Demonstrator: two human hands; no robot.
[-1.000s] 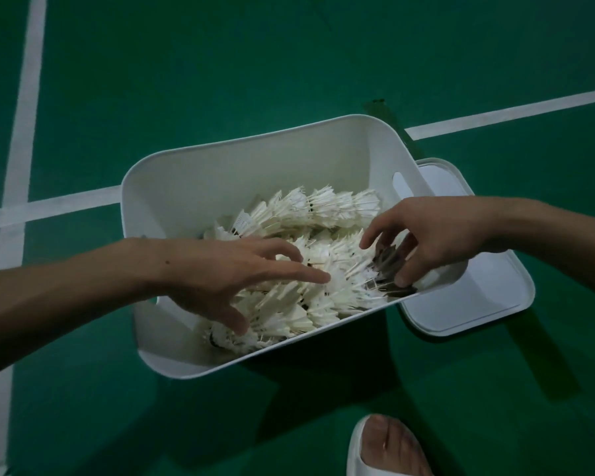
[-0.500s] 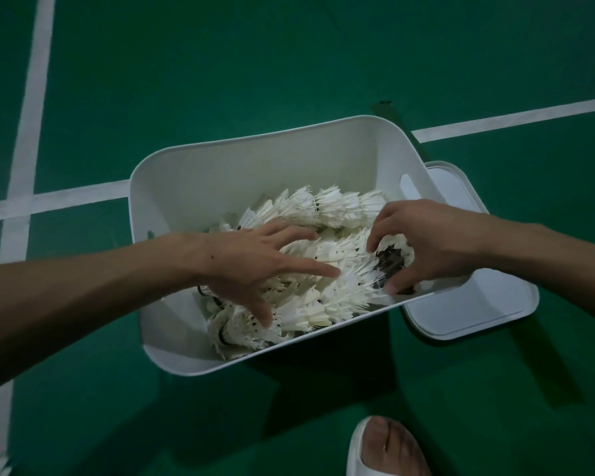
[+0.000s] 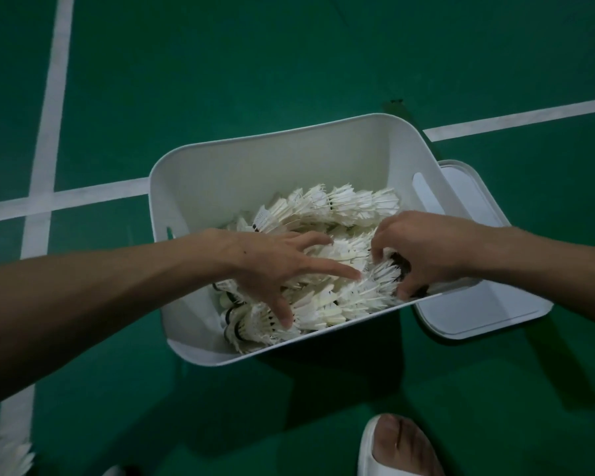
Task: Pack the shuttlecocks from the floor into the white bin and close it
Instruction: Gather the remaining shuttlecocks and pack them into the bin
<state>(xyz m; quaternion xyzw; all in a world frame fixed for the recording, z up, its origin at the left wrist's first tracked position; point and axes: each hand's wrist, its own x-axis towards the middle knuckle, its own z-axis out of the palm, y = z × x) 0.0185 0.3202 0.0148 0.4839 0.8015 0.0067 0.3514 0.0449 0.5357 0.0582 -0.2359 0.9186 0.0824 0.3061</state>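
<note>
Inside the white bin [image 3: 255, 166] my left hand [image 3: 272, 266] presses spread fingers on the shuttlecocks [image 3: 351, 204]; my right hand [image 3: 423, 252] clutches some by the bin's right wall, near the lid [image 3: 478, 304].

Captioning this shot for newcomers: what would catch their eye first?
The white bin, mid-frame on the green court floor and heaped with shuttlecocks, stands out first. Both hands are inside: the left hand lies spread on the pile, the right hand curls round one row's end by the right wall. The lid lies on the floor at the bin's right.
</note>
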